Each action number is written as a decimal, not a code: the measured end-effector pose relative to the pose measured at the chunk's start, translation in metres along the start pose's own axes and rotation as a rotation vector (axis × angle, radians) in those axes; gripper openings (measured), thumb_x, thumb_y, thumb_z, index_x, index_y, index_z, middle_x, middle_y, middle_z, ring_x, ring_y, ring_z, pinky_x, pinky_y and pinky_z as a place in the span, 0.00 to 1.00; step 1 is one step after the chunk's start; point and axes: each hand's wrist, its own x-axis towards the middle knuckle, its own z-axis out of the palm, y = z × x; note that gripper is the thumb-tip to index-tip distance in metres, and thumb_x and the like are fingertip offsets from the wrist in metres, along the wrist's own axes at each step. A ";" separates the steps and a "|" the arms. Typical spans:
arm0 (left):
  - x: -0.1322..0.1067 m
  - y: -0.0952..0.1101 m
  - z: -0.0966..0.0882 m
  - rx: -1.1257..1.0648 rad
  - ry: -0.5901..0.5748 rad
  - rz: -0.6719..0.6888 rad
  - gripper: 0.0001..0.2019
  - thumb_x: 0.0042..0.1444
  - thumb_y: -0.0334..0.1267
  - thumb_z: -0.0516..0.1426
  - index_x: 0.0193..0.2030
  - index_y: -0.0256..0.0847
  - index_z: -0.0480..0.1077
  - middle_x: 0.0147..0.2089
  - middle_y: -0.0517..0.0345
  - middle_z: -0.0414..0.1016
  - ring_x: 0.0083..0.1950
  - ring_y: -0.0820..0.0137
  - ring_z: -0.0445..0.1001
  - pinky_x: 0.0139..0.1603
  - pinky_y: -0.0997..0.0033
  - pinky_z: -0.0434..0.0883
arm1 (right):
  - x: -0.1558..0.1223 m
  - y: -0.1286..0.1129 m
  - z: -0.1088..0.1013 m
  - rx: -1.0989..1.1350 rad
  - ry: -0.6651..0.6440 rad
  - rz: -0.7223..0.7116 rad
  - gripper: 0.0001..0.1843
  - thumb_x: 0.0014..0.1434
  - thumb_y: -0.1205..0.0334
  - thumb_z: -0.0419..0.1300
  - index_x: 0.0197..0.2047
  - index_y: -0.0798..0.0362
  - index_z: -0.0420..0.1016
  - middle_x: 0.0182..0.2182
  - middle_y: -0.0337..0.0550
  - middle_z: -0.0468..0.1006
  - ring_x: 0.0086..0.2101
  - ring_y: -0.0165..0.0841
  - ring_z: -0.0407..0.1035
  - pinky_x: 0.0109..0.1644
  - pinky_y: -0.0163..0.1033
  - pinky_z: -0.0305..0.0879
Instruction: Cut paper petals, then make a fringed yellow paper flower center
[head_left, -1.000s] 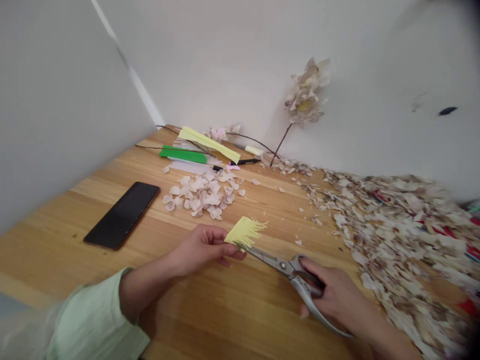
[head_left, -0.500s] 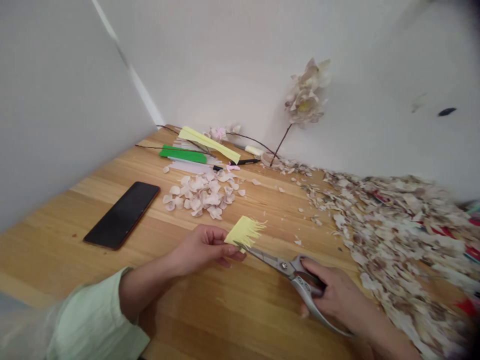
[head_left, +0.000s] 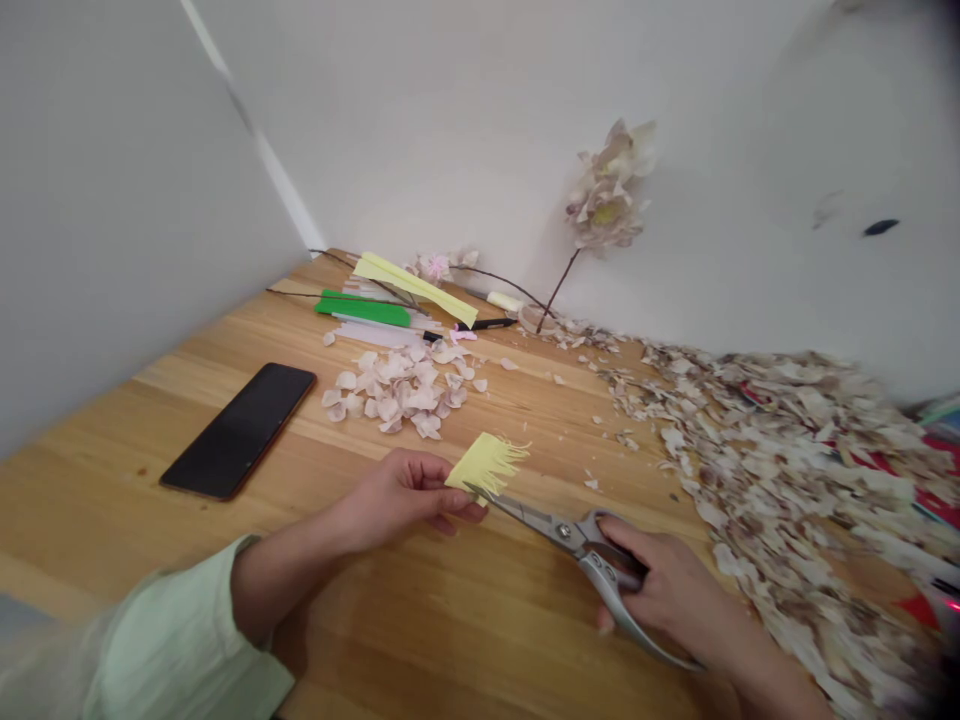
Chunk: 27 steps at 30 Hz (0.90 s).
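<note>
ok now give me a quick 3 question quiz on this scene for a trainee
1. Which hand grips the steel scissors?
2. True or false: the left hand holds the fringed yellow paper.
3. Which lies nearer the black smartphone: A, the pale petal pile, or B, the heap of mottled scraps?

Key: 1. right hand; 2. true; 3. A

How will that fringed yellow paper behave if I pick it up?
The fringed yellow paper will probably feel very light. Its narrow cut strands already splay and curl, so they'll likely flop and crease easily. The uncut part seems somewhat stiffer, since it stands out from the left hand without obvious drooping.
</note>
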 end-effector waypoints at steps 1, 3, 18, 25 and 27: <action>0.000 0.000 0.000 -0.001 0.003 -0.003 0.10 0.44 0.43 0.65 0.31 0.39 0.77 0.33 0.55 0.82 0.37 0.66 0.79 0.34 0.71 0.73 | 0.000 0.000 0.000 -0.010 -0.002 0.009 0.11 0.39 0.60 0.63 0.25 0.48 0.63 0.16 0.28 0.63 0.20 0.28 0.55 0.23 0.30 0.51; -0.001 0.001 0.001 -0.003 0.004 -0.003 0.11 0.43 0.43 0.65 0.31 0.38 0.77 0.33 0.55 0.82 0.37 0.65 0.79 0.34 0.71 0.73 | 0.000 0.000 0.001 -0.049 0.014 0.026 0.11 0.39 0.59 0.63 0.26 0.48 0.64 0.17 0.29 0.65 0.21 0.30 0.58 0.24 0.31 0.52; 0.003 0.002 0.000 0.025 0.056 0.024 0.13 0.43 0.45 0.65 0.32 0.38 0.75 0.35 0.54 0.82 0.41 0.62 0.79 0.36 0.71 0.71 | 0.001 0.006 0.002 -0.129 0.015 -0.058 0.25 0.38 0.49 0.68 0.39 0.50 0.71 0.36 0.45 0.79 0.34 0.43 0.73 0.35 0.39 0.66; 0.003 0.002 0.001 0.024 0.091 0.034 0.13 0.42 0.45 0.66 0.32 0.39 0.76 0.34 0.55 0.82 0.40 0.65 0.79 0.34 0.74 0.71 | 0.000 0.005 0.001 -0.155 -0.024 -0.011 0.29 0.37 0.55 0.68 0.44 0.52 0.70 0.44 0.51 0.77 0.44 0.50 0.71 0.43 0.43 0.66; 0.003 0.002 0.001 0.022 0.102 0.037 0.13 0.41 0.45 0.66 0.31 0.39 0.76 0.34 0.55 0.82 0.40 0.65 0.79 0.33 0.75 0.71 | 0.001 0.005 0.001 -0.164 -0.039 -0.002 0.28 0.38 0.55 0.67 0.44 0.54 0.70 0.44 0.53 0.77 0.44 0.50 0.70 0.43 0.43 0.66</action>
